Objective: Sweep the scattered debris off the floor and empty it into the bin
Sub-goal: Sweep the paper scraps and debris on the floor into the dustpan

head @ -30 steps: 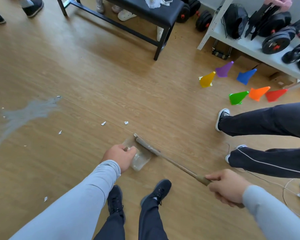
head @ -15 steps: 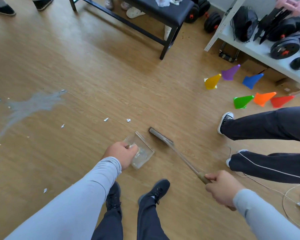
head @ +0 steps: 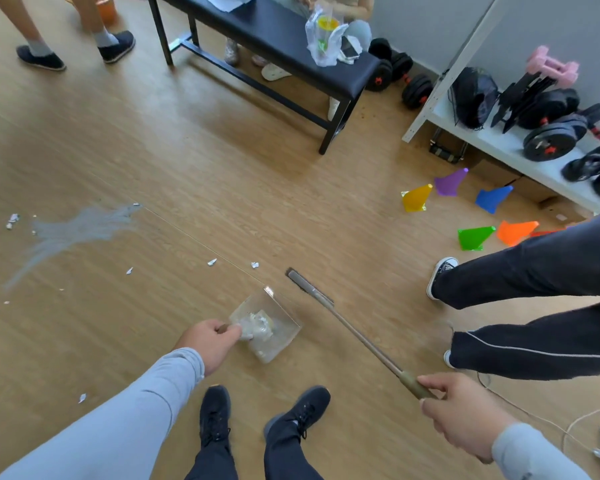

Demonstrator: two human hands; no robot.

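Fingers (head: 430, 382) of the right hand (head: 461, 417) curl around the broom (head: 347, 323) handle; the left hand (head: 210, 344) grips the clear dustpan (head: 274, 327). Debris (head: 212, 261) lies on the floor (head: 222, 188) beyond the dustpan, left of the broom head, nearer the left hand.

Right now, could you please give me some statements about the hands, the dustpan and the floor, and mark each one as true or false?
1. The left hand holds the clear dustpan. True.
2. The dustpan is empty. False: pale scraps lie inside it.
3. The right hand grips the broom handle. True.
4. All debris is collected. False: paper bits are still on the floor.
5. The broom head is inside the dustpan. False: it is beside it.
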